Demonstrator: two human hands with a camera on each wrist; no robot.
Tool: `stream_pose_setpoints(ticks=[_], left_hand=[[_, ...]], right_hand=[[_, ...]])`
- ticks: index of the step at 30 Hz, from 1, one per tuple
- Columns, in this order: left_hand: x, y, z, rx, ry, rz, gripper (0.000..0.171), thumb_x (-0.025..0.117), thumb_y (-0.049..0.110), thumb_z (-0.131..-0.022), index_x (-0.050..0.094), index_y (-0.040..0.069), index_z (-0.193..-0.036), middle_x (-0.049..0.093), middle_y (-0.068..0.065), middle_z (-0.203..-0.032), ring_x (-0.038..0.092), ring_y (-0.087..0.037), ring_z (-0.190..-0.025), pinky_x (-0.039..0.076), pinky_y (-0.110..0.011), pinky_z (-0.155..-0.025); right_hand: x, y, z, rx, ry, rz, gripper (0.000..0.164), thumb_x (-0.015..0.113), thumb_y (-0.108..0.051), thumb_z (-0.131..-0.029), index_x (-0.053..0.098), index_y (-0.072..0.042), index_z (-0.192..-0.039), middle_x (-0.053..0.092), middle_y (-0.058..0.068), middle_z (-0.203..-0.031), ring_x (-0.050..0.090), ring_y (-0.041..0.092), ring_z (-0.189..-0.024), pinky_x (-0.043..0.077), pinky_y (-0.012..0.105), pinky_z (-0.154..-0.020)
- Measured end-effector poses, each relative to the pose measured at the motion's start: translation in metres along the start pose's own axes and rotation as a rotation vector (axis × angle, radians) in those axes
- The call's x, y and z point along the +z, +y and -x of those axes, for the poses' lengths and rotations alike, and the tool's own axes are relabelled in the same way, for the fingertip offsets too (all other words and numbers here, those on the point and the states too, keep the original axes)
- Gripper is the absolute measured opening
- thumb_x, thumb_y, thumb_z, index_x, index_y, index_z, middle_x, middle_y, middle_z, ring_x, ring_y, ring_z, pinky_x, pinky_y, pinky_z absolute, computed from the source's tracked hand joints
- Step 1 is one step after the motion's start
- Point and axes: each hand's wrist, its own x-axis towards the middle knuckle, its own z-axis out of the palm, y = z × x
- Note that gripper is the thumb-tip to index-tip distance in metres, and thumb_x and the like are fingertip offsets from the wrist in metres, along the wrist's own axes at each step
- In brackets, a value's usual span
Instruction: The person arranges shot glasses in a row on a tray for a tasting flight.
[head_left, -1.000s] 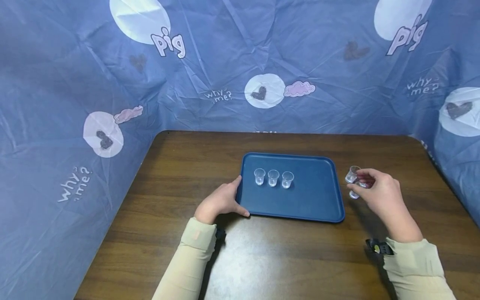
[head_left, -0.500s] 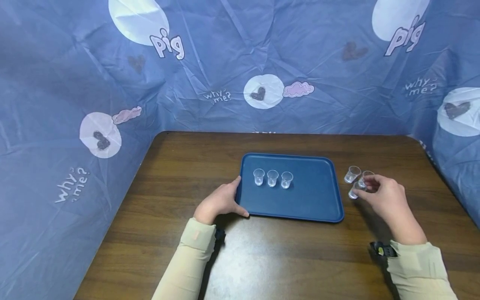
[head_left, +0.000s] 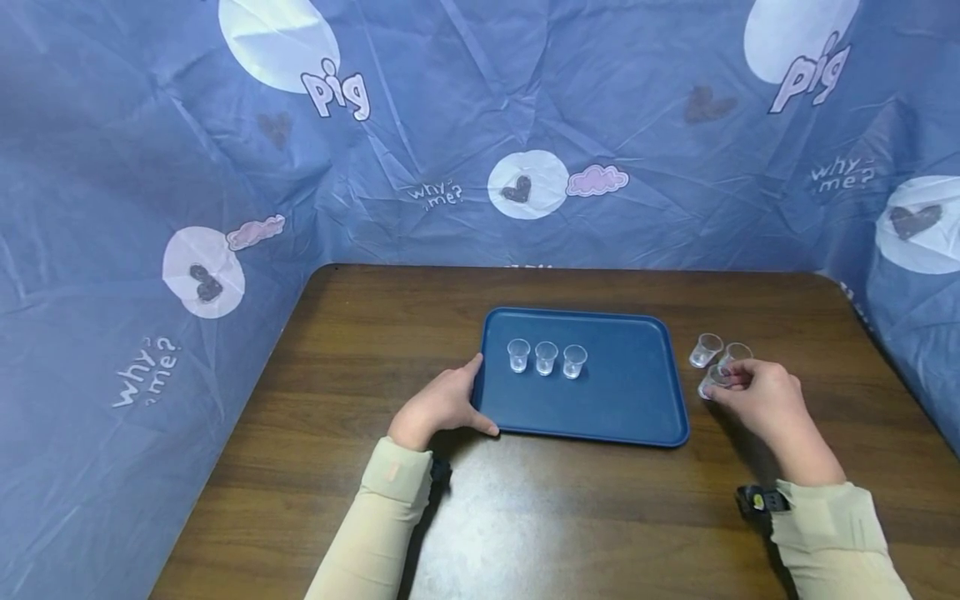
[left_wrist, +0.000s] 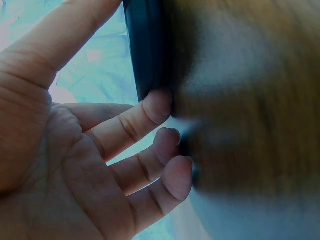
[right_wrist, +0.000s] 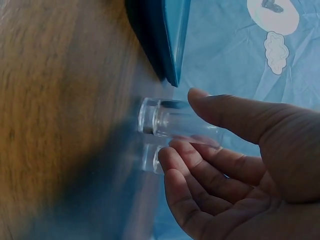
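Observation:
Three clear shot glasses (head_left: 546,358) stand in a row on the blue tray (head_left: 622,400), toward its left side. My left hand (head_left: 442,400) rests at the tray's left end, fingers along the side and thumb at the front corner; its fingers (left_wrist: 157,105) are loosely bent in the left wrist view. To the right of the tray, my right hand (head_left: 765,400) pinches the nearest shot glass (right_wrist: 172,120) between thumb and fingers, its base close to the table. Behind it stand two more glasses, one at the back left (head_left: 705,351) and one at the back right (head_left: 737,354), partly hidden by my fingers.
All of this stands on a brown wooden table (head_left: 360,333) with rounded far corners. A blue printed cloth (head_left: 420,225) hangs behind the table and along its sides. The tray has a raised rim (right_wrist: 172,45).
My right hand has shifted from over the group of glasses, and its fingers have closed in around the nearest glass. My left hand and the three glasses on the tray stay put.

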Motion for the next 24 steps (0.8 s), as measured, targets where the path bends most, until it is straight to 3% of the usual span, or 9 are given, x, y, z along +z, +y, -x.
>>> stream_pose_setpoints(ticks=[6, 14, 24], left_hand=[[0.0, 0.0, 0.0, -0.005, -0.007, 0.006, 0.124, 0.097, 0.034, -0.07, 0.021, -0.005, -0.159, 0.038, -0.024, -0.155, 0.046, -0.032, -0.136, 0.037, -0.043, -0.111], [-0.001, 0.0, 0.0, 0.002, -0.002, 0.002, 0.124, 0.097, 0.035, -0.07, 0.02, -0.005, -0.159, 0.038, -0.024, -0.155, 0.045, -0.032, -0.137, 0.037, -0.042, -0.111], [0.0, -0.001, -0.001, -0.003, -0.001, 0.005, 0.124, 0.097, 0.035, -0.069, 0.021, -0.005, -0.159, 0.038, -0.024, -0.156, 0.045, -0.033, -0.137, 0.037, -0.043, -0.111]], right_hand=[[0.001, 0.003, -0.001, 0.041, -0.045, 0.002, 0.043, 0.082, -0.024, -0.086, 0.067, 0.012, -0.107, 0.07, 0.023, -0.091, 0.064, 0.043, -0.089, 0.048, 0.057, -0.075], [0.001, 0.003, 0.001, 0.027, -0.011, -0.004, 0.037, 0.082, -0.023, -0.086, 0.07, 0.008, -0.102, 0.071, 0.017, -0.087, 0.066, 0.039, -0.086, 0.047, 0.056, -0.075], [0.001, -0.024, 0.0, -0.079, 0.031, -0.018, 0.033, 0.082, -0.022, -0.087, 0.07, 0.007, -0.1, 0.071, 0.013, -0.084, 0.068, 0.031, -0.078, 0.049, 0.041, -0.065]])
